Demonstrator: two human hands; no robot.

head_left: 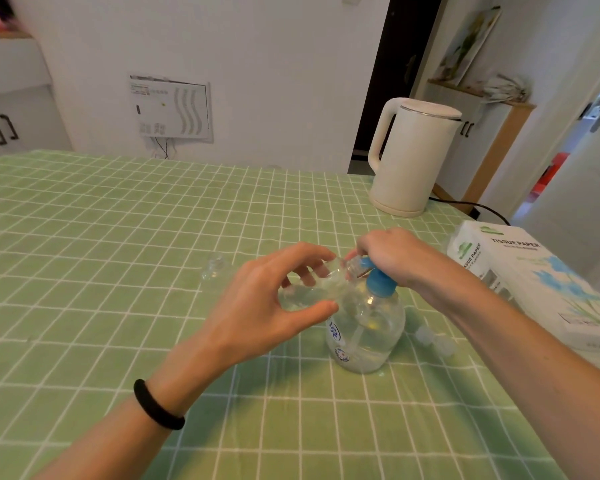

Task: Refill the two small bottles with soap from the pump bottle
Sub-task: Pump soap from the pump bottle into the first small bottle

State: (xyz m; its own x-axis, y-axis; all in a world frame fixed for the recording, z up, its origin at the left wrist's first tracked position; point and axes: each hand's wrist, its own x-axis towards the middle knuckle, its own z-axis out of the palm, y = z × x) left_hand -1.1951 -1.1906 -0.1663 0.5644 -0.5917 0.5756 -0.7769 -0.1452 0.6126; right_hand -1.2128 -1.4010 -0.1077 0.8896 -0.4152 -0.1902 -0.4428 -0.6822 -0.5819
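The left hand (257,306) holds a small clear plastic bottle (309,292) on its side. Its fingers and thumb curl round the bottle, and the bottle's mouth is at the spout of the clear pump bottle with a blue top (368,327). The right hand (392,254) grips that top with bent fingers.

It is best to keep the mouth under the spout and push slowly, so no soap spills.

I count one pump bottle and one small bottle in the hand. There is one tiny clear thing (212,266) to the left and some clear bits (433,341) to the right. I cannot tell what they are.
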